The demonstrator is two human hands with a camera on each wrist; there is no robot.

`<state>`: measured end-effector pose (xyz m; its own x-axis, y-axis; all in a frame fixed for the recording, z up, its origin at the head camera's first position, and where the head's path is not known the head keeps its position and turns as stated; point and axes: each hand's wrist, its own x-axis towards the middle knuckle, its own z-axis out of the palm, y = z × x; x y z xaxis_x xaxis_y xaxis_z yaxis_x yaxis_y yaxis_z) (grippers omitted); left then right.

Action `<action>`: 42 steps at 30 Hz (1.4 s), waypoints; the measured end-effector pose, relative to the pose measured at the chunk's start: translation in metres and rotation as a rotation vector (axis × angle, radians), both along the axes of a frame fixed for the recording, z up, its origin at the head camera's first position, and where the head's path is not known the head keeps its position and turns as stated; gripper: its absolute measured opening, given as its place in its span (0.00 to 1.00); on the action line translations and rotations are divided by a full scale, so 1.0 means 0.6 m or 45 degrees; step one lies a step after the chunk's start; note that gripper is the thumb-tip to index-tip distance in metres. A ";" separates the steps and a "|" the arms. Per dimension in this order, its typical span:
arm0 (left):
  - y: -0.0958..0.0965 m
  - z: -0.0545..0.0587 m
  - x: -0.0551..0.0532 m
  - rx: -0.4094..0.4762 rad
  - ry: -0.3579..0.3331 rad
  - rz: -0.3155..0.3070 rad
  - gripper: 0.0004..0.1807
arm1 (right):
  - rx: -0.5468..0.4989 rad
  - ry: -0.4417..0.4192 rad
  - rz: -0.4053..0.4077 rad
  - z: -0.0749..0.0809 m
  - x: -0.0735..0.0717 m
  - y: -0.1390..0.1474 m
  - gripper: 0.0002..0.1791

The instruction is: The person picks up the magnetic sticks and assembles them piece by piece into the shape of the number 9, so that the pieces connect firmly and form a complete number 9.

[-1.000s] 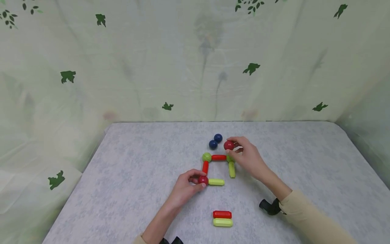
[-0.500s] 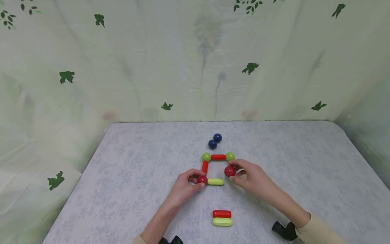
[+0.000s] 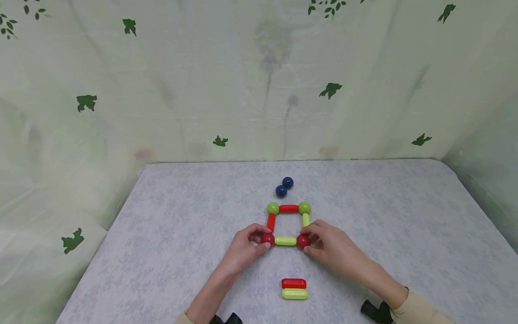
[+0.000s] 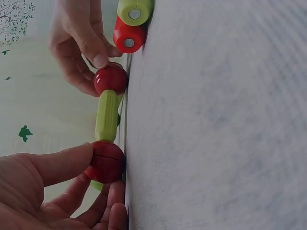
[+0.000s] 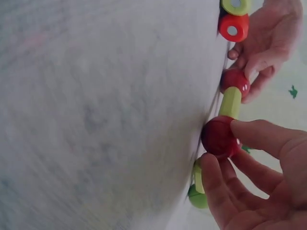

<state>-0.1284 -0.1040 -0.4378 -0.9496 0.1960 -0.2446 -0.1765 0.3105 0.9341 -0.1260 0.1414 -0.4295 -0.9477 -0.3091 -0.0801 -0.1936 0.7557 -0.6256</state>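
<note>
A square of magnetic balls and rods lies on the table. My left hand (image 3: 243, 247) pinches the red ball (image 4: 106, 165) at its near left corner. The red ball (image 5: 220, 136) at the near right corner is pinched between the thumb and fingers of my right hand (image 3: 333, 247). A yellow-green rod (image 3: 285, 241) joins these two balls. Two green balls (image 3: 305, 207) form the far corners, with a red rod (image 3: 289, 209) between them. Another red rod (image 3: 270, 222) makes the left side. The right side is a yellow-green rod (image 3: 305, 219), its near end partly behind my right fingers.
Two dark blue balls (image 3: 281, 191) sit together beyond the square. Nearer the front, a loose red rod (image 3: 293, 283) lies against a loose yellow-green rod (image 3: 294, 294). A printed cloth (image 3: 243, 90) hangs behind the table (image 3: 182, 216).
My right hand has brought its red ball from beyond the far right corner toward me, to the near right corner, where it meets both yellow-green rods. My left hand stays on its ball.
</note>
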 end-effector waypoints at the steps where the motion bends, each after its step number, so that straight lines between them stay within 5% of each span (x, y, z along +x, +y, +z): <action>1: 0.000 0.000 -0.001 -0.003 0.000 0.000 0.15 | -0.016 -0.013 -0.027 0.002 -0.001 0.001 0.16; 8: 0.001 -0.001 -0.005 -0.009 -0.017 0.010 0.15 | -0.042 -0.007 -0.147 0.008 -0.028 0.004 0.12; 15: 0.002 -0.005 -0.006 -0.004 -0.028 0.007 0.15 | -0.048 -0.241 -0.256 -0.001 -0.057 -0.005 0.22; 23: 0.005 -0.006 -0.007 0.005 -0.043 0.028 0.15 | -0.161 -0.260 -0.264 -0.013 -0.077 -0.006 0.14; 42: 0.008 -0.004 -0.007 -0.008 -0.048 0.044 0.17 | -0.382 -0.393 -0.261 -0.024 -0.079 0.005 0.15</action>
<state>-0.1327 -0.0992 -0.4404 -0.9458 0.1618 -0.2816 -0.2223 0.3094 0.9246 -0.1734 0.1444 -0.4438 -0.9374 -0.1706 -0.3036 0.1703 0.5360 -0.8269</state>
